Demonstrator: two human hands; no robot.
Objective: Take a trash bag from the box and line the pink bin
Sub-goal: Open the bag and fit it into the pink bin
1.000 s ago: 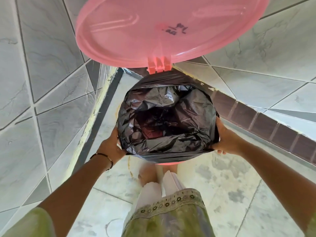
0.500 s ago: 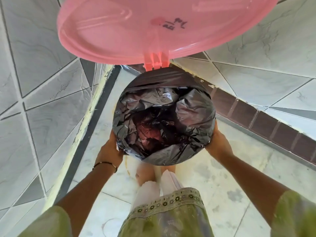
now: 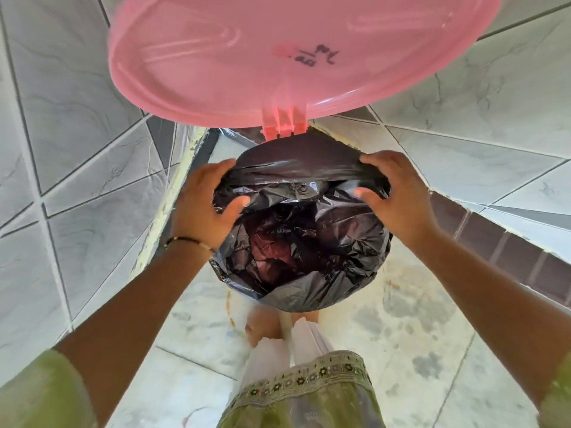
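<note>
Above you the pink bin's lid (image 3: 278, 54) stood swung open on its hinge, and below it the black trash bag (image 3: 302, 242) sat inside the bin, its crumpled plastic filling the opening and its edge folded out over the rim. Your left hand (image 3: 205, 205) and your right hand (image 3: 398, 196) each grasped the bag's far edge at the rim, fingers outside and thumb inside.

The raised pink lid (image 3: 278, 54) overhangs the far rim, tiled walls (image 3: 77, 149) close both sides; the near side lies open.
</note>
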